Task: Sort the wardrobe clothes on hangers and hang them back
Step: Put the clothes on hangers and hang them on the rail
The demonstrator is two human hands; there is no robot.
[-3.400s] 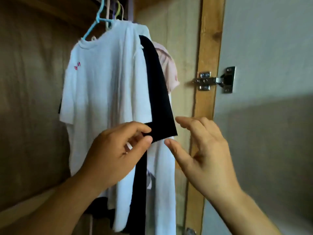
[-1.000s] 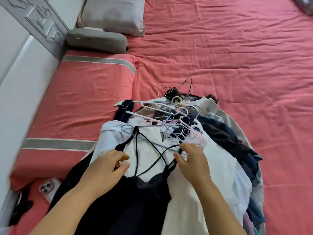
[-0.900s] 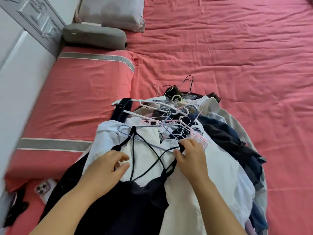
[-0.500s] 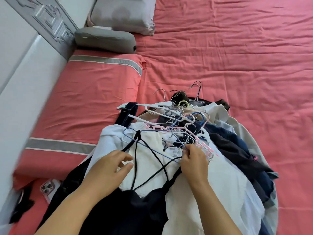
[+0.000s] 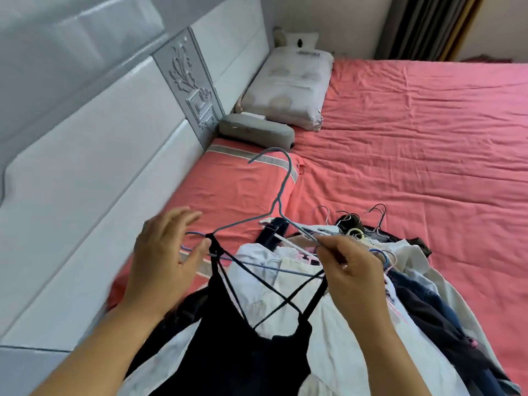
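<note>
The blue hanger (image 5: 281, 195) bearing the black camisole (image 5: 243, 347) has been lifted off the clothes pile (image 5: 400, 281), pinched by the right hand (image 5: 354, 270), the blurred left hand (image 5: 165, 252) apparently spread beside it, ready for rehanging.

Coral-sheeted bed (image 5: 414, 144), padded grey headboard (image 5: 94, 132), striped curtain (image 5: 423, 27).

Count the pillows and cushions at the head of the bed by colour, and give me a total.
white pillow: 1
grey cushion: 1
coral pillow with grey stripes: 1
Total: 3
</note>
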